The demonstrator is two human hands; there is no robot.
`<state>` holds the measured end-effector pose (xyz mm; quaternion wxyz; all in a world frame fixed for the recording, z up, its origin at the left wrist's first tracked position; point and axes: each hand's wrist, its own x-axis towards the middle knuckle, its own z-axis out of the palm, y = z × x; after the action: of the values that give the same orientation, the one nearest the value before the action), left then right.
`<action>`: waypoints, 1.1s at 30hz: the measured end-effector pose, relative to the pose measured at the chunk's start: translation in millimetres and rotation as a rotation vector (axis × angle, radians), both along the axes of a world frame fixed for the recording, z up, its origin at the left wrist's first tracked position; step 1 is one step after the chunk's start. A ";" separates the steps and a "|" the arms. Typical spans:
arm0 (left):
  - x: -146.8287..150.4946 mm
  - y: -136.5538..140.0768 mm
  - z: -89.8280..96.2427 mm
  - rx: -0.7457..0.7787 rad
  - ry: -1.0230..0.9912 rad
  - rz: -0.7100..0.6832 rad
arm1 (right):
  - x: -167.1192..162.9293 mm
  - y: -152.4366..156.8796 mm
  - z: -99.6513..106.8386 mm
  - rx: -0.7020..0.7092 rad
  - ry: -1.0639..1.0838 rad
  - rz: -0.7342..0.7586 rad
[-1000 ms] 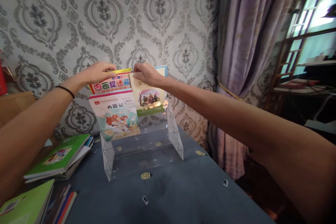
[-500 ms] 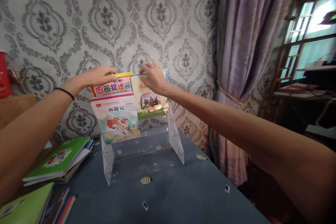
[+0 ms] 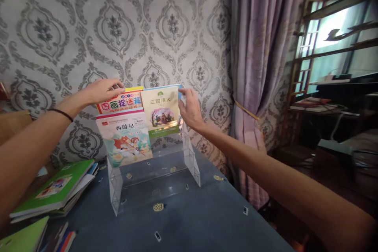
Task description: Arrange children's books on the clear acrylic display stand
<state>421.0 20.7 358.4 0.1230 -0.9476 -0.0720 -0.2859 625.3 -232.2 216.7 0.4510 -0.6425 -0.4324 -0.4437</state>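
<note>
A clear stepped book stand [image 3: 191,161] holds several books. My left hand [image 3: 104,89] is at the upper left of the stand, its fingers closed over the top edge of a yellow-and-red picture book [image 3: 121,103]. On the right, a cream book [image 3: 161,112] with a green lower band leans upright on the upper tier. My right hand [image 3: 191,108] grips its right edge, fingers bent near the top corner and thumb lower down. A blue-edged book shows behind it. In front of the picture book stands a pale book [image 3: 125,139] with a pink top edge, untouched.
A blue patterned tablecloth [image 3: 177,224] covers the table. Stacked books lie at the left, including a green-covered book [image 3: 56,189] and a lime-green one [image 3: 25,236]. Patterned wallpaper rises behind the stand. A purple curtain [image 3: 256,67] hangs at the right, beside wooden shelving.
My right hand has slid from the cream book's top edge to its right side, uncovering the title. My left hand stays at the picture book. The view has shifted slightly right.
</note>
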 end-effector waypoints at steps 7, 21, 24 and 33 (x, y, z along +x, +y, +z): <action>-5.0 -12.5 -2.3 0.055 -0.084 -0.016 | 23.1 -2.9 -36.1 -0.060 0.334 0.106; 25.7 -50.4 -9.0 0.158 -0.009 -0.074 | 28.2 11.5 -60.6 -0.188 0.418 0.085; 40.1 -63.3 -8.4 0.177 0.112 -0.087 | 28.9 14.8 -59.6 -0.206 0.419 0.073; 57.2 -54.3 -0.6 0.208 0.201 -0.160 | 37.9 12.4 -62.7 -0.195 0.387 0.022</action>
<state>478.2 -33.6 357.9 0.2038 -0.9563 0.0466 -0.2046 663.1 -219.9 154.0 0.4662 -0.7515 -0.3855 -0.2634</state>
